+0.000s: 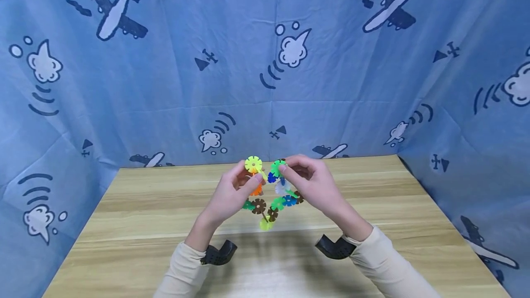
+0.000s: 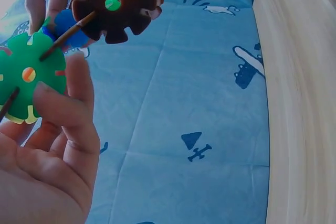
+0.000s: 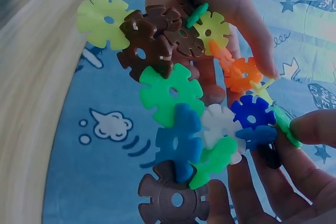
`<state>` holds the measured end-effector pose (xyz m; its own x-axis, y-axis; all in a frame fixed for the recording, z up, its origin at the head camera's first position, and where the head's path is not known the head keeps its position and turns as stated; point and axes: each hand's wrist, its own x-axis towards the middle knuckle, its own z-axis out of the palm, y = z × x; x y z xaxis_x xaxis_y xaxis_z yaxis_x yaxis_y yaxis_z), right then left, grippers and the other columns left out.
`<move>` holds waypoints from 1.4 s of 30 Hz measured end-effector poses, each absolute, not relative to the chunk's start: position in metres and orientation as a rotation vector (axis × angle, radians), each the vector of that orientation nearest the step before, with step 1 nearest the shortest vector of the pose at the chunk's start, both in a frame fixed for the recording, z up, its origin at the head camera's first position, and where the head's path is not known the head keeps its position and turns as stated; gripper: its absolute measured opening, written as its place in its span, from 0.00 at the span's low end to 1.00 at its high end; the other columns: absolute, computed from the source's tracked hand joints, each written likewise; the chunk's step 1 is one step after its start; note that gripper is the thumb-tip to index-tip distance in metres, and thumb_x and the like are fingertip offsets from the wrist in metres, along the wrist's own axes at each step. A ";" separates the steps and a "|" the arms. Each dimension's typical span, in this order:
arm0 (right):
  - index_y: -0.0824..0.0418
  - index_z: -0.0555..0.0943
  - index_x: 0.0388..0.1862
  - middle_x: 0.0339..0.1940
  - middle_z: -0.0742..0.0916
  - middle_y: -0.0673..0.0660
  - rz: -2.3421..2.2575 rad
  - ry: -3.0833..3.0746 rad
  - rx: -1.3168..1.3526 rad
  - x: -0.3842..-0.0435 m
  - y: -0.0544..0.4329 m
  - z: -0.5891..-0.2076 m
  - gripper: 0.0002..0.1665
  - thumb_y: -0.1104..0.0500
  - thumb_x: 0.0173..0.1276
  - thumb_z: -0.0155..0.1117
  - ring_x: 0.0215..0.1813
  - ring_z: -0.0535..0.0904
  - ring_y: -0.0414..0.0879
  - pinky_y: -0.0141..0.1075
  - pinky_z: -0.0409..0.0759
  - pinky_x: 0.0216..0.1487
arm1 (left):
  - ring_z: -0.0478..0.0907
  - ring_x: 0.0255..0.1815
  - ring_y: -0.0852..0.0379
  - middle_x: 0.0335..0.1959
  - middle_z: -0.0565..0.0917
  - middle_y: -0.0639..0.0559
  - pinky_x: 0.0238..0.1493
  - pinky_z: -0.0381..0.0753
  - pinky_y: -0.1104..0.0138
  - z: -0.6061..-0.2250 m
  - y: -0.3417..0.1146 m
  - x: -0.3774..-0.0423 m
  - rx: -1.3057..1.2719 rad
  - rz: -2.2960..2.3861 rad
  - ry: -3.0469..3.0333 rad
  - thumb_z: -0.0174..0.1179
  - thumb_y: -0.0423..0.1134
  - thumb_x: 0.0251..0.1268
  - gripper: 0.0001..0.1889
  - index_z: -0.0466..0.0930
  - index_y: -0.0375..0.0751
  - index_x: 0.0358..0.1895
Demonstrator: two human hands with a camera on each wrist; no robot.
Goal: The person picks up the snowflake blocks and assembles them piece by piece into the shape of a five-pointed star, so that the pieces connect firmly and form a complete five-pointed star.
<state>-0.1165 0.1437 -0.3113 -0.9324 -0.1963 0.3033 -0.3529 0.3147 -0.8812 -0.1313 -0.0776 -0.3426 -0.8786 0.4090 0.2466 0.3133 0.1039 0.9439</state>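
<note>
Notched plastic snowflake discs, linked edge to edge, form a colourful chain in front of me. My left hand [image 1: 236,192] holds the chain's left side, its thumb by the upright yellow disc [image 1: 254,163] and the orange discs [image 3: 244,74]. My right hand [image 1: 314,183] pinches a green disc [image 3: 286,127] between thumb and fingers, beside a dark blue disc [image 3: 253,111]. Below the hands hang a white disc [image 3: 214,120], brown discs [image 3: 146,51] and a lower yellow disc [image 1: 266,224]. Fingers partly hide the upper links.
A wood-grain table [image 1: 136,224] spreads beneath both hands. Blue curtain [image 1: 248,82] with aeroplane and cloud prints stands behind it and along both sides. Black curved mounts [image 1: 219,253] sit on the wrists over cream sleeves [image 1: 186,266].
</note>
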 end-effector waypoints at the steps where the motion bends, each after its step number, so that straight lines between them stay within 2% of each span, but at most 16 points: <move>1: 0.60 0.88 0.44 0.48 0.87 0.56 1.679 -2.429 0.510 -0.117 0.144 -0.311 0.09 0.57 0.74 0.65 0.46 0.84 0.45 0.33 0.84 0.50 | 0.81 0.48 0.48 0.48 0.82 0.41 0.50 0.85 0.61 -0.342 -0.078 -0.131 0.738 1.917 2.275 0.55 0.42 0.77 0.14 0.74 0.40 0.58; 5: 0.60 0.89 0.43 0.46 0.88 0.55 1.628 -2.417 0.512 -0.117 0.143 -0.308 0.09 0.57 0.73 0.66 0.46 0.84 0.45 0.33 0.84 0.51 | 0.78 0.47 0.50 0.49 0.80 0.42 0.48 0.85 0.62 -0.342 -0.078 -0.131 0.717 1.944 2.275 0.55 0.42 0.77 0.14 0.74 0.40 0.59; 12: 0.59 0.91 0.43 0.46 0.89 0.55 1.551 -2.397 0.516 -0.118 0.142 -0.302 0.09 0.57 0.71 0.69 0.50 0.83 0.45 0.40 0.86 0.54 | 0.77 0.44 0.50 0.44 0.78 0.44 0.44 0.84 0.67 -0.341 -0.079 -0.130 0.725 2.004 2.299 0.55 0.41 0.77 0.12 0.74 0.39 0.55; 19: 0.55 0.92 0.42 0.51 0.88 0.54 1.504 -2.480 0.528 -0.117 0.142 -0.292 0.09 0.53 0.68 0.71 0.48 0.87 0.48 0.44 0.88 0.49 | 0.77 0.43 0.50 0.44 0.79 0.41 0.44 0.84 0.68 -0.339 -0.078 -0.130 0.714 2.035 2.306 0.54 0.40 0.77 0.13 0.74 0.40 0.58; 25: 0.52 0.92 0.35 0.47 0.88 0.51 1.437 -2.553 0.542 -0.118 0.139 -0.284 0.06 0.51 0.65 0.75 0.53 0.82 0.48 0.52 0.85 0.56 | 0.76 0.44 0.50 0.45 0.79 0.42 0.45 0.84 0.69 -0.339 -0.077 -0.130 0.725 2.049 2.295 0.54 0.41 0.78 0.14 0.73 0.40 0.59; 28: 0.52 0.92 0.34 0.46 0.88 0.51 1.374 -2.574 0.556 -0.119 0.138 -0.283 0.05 0.52 0.64 0.75 0.55 0.81 0.48 0.54 0.83 0.59 | 0.76 0.45 0.50 0.47 0.79 0.42 0.46 0.84 0.69 -0.339 -0.078 -0.130 0.742 2.065 2.279 0.53 0.40 0.78 0.16 0.73 0.37 0.61; 33: 0.52 0.91 0.32 0.44 0.89 0.51 1.316 -2.596 0.592 -0.121 0.137 -0.279 0.03 0.55 0.64 0.75 0.54 0.81 0.48 0.53 0.83 0.57 | 0.76 0.44 0.50 0.48 0.79 0.38 0.43 0.83 0.70 -0.338 -0.080 -0.132 0.760 2.071 2.280 0.52 0.40 0.79 0.16 0.72 0.36 0.62; 37: 0.52 0.91 0.32 0.45 0.88 0.51 1.274 -2.639 0.599 -0.121 0.135 -0.274 0.04 0.54 0.64 0.74 0.53 0.81 0.48 0.53 0.83 0.57 | 0.75 0.44 0.50 0.48 0.79 0.40 0.43 0.83 0.70 -0.336 -0.080 -0.132 0.751 2.062 2.287 0.52 0.41 0.79 0.16 0.73 0.37 0.61; 42: 0.52 0.92 0.34 0.47 0.87 0.52 1.253 -2.697 0.593 -0.121 0.134 -0.269 0.05 0.53 0.64 0.74 0.53 0.81 0.50 0.48 0.84 0.50 | 0.75 0.44 0.49 0.47 0.78 0.40 0.42 0.84 0.69 -0.334 -0.080 -0.131 0.735 2.062 2.279 0.52 0.41 0.80 0.17 0.72 0.37 0.63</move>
<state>-0.1214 0.1339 -0.2691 -0.9177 -0.3020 0.2580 -0.3920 0.5833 -0.7114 -0.1314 -0.0796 -0.3344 -0.8917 0.3230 0.3171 0.3477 0.0404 0.9367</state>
